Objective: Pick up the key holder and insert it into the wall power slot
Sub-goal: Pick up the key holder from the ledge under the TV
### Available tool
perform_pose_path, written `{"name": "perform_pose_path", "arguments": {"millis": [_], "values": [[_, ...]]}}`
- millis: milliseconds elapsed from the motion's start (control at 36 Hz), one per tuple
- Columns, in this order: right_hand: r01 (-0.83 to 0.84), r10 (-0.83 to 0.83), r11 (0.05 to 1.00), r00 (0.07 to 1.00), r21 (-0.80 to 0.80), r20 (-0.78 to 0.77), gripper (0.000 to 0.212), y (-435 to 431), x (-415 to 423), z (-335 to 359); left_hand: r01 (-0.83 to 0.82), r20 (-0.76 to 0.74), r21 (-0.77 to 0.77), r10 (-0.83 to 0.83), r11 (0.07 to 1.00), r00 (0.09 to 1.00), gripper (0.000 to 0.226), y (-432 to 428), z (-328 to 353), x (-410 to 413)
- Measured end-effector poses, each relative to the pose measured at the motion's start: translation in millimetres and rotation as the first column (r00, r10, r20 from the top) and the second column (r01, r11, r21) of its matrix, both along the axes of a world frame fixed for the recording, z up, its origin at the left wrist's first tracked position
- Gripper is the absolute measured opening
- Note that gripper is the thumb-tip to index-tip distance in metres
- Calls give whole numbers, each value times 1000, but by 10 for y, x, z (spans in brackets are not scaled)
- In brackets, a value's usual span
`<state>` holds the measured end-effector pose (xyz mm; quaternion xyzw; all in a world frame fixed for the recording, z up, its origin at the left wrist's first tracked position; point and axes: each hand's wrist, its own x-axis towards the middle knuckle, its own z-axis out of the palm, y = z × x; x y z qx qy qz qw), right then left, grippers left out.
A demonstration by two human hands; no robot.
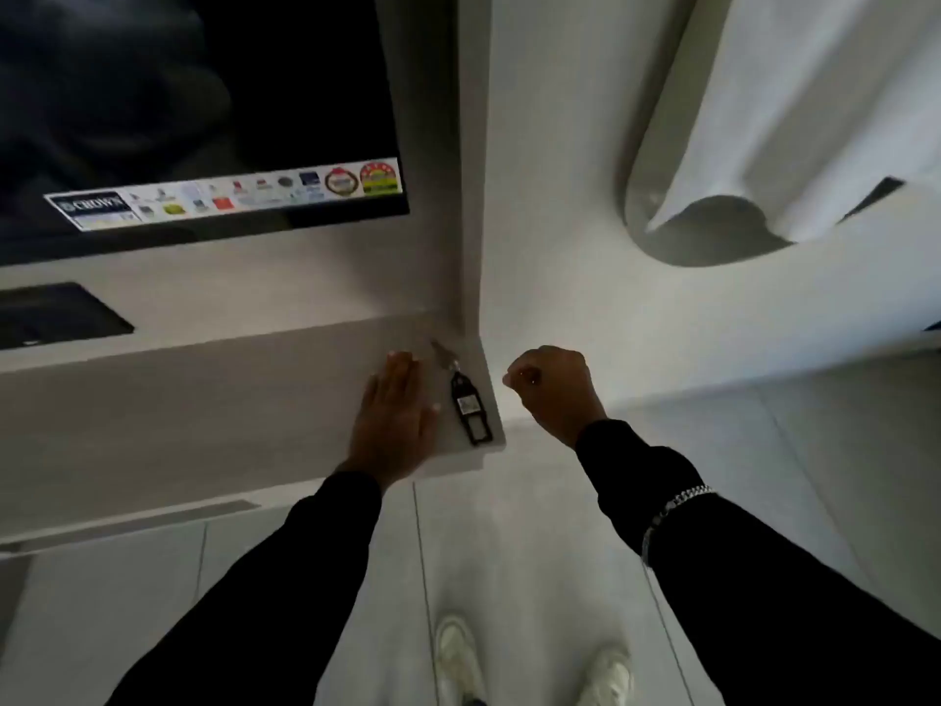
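The key holder [469, 411], a black tag with a small label and a metal key at its far end, lies on the right end of a pale shelf [203, 415], close to the corner. My left hand [394, 417] rests flat on the shelf just left of the tag, fingers stretched out, holding nothing. My right hand [552, 387] hovers right of the shelf's end in front of the wall, its fingers curled into a loose fist with nothing visible in it. No wall power slot shows in this view.
A dark TV screen [193, 104] with a sticker strip hangs above the shelf. A black flat device [56, 313] lies on the shelf at far left. White fabric [794, 109] hangs at upper right. The floor is pale tile with my shoes [458, 654] below.
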<state>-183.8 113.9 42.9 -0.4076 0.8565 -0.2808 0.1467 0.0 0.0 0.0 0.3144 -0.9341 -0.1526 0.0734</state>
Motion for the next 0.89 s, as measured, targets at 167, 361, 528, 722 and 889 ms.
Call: {"name": "perform_pose_path", "arguments": {"millis": [167,361,528,722,889], "values": [[194,-212,977,930,87,300,50,-200,190,-455,-91,105,-45,95,995,990,73,6,-246,-27],[165,-205,967,956,193,211,41,-324,165,-472,-85,107,-60,91,995,990,73,-31,-287,-43],[123,-156,970,976,208,153,50,-217,155,-340,-94,101,-60,100,994,990,72,-40,-325,-49],[233,-289,955,870,184,400,35,-98,163,-303,-103,98,-57,108,993,989,72,-47,-326,-43],[391,-285,919,555,57,782,14,266,112,-95,-101,74,46,98,994,992,68,38,-226,-108]]}}
